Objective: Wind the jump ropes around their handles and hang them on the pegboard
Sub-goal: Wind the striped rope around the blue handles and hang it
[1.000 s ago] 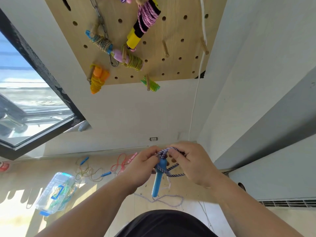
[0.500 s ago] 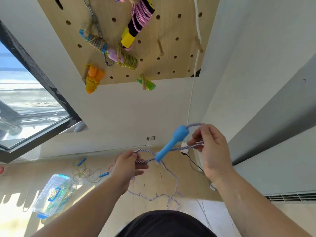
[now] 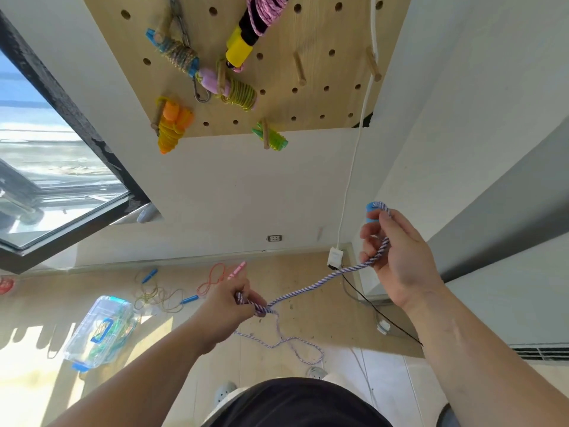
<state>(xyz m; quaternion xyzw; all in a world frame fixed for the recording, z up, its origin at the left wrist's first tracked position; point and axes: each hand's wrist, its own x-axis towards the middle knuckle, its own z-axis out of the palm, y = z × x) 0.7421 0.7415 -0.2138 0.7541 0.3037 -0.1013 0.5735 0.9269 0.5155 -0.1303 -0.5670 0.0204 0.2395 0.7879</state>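
Raised right hand (image 3: 397,254) stretches rope (image 3: 308,289) diagonally from left hand (image 3: 228,306)

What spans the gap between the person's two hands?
In the head view, a purple-and-white twisted rope runs straight from the left hand, which pinches it, up to the right hand, which also holds the blue plastic handle.
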